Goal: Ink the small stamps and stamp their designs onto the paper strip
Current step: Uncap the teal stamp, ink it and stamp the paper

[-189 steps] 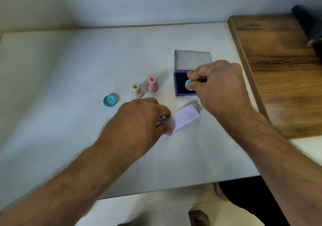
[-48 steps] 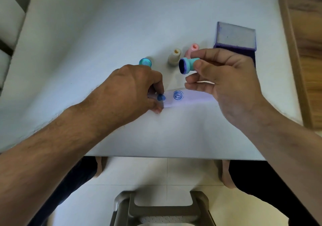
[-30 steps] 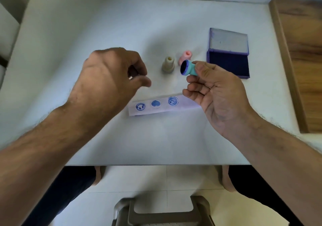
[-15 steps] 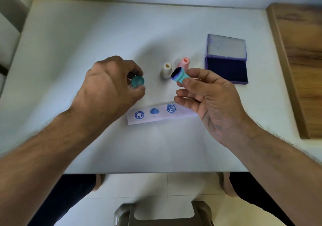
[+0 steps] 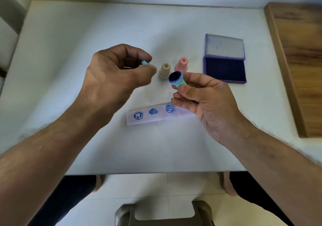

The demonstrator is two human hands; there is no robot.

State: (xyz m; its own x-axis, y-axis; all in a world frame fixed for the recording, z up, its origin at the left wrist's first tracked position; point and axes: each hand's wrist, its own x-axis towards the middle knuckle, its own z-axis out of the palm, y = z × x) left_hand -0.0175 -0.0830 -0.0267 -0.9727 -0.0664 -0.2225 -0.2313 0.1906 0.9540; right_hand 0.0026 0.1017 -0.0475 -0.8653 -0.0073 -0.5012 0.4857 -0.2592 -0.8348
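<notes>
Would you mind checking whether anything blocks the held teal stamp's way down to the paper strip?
Nothing visible does: the teal stamp in the right hand hangs above the white paper strip, though that hand covers the strip's right end.

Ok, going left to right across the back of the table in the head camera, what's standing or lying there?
Beige stamp → pink stamp → open ink pad → wooden board at the right edge.
</notes>
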